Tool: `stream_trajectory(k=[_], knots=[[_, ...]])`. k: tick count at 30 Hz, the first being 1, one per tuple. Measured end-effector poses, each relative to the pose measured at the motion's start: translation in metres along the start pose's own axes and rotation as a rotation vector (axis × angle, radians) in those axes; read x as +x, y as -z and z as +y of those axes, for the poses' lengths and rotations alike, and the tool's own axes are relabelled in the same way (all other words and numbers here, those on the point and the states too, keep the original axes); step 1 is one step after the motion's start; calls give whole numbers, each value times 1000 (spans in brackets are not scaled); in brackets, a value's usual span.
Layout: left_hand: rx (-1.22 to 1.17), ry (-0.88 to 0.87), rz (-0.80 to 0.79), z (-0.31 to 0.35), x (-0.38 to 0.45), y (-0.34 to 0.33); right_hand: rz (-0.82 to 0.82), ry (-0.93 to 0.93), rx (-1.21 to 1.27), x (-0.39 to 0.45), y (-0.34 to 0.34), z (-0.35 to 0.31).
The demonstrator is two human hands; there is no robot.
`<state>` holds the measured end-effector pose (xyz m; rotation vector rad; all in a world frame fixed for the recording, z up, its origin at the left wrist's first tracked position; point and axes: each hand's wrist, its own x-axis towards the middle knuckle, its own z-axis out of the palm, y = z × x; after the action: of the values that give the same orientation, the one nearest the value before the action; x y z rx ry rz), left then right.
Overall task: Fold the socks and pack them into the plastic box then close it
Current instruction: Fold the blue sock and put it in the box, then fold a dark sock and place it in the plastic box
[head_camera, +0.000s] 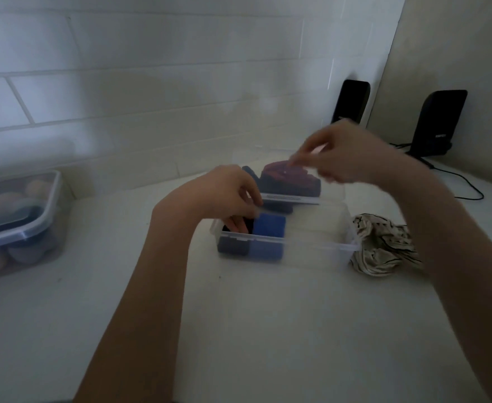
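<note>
Dim white counter (268,330) against a tiled wall. Clear plastic box (320,251) at centre, lid off, with a dark sock and a blue folded sock (268,226) inside at its left end. Left hand (227,196) reaching in, fingers on the dark sock. Right hand (343,152) blurred above the maroon socks (288,177) behind the box; grip impossible to tell. Crumpled striped cloth (381,248) just right of the box.

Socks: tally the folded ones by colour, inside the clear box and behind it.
Blue sock, in the plastic box: 1
Dark sock, in the box: 1
Maroon sock, behind the box: 1
Dark sock under it: 1
Total: 4
</note>
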<state>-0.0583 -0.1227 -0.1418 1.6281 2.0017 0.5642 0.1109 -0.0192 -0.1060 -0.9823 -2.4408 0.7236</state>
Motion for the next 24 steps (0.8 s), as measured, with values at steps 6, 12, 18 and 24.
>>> stream_trajectory(k=[6,12,18,24], knots=[[106,-96,486,-8,10,5,485,-189,106,11,25,65],[173,-154,629,-10,14,0,-14,-181,118,16,-16,102],[194,-186,634,-2,15,-6,-148,-90,-140,15,-36,92],[236,-208,574,0,16,-12,6,-101,-111,16,-33,101]])
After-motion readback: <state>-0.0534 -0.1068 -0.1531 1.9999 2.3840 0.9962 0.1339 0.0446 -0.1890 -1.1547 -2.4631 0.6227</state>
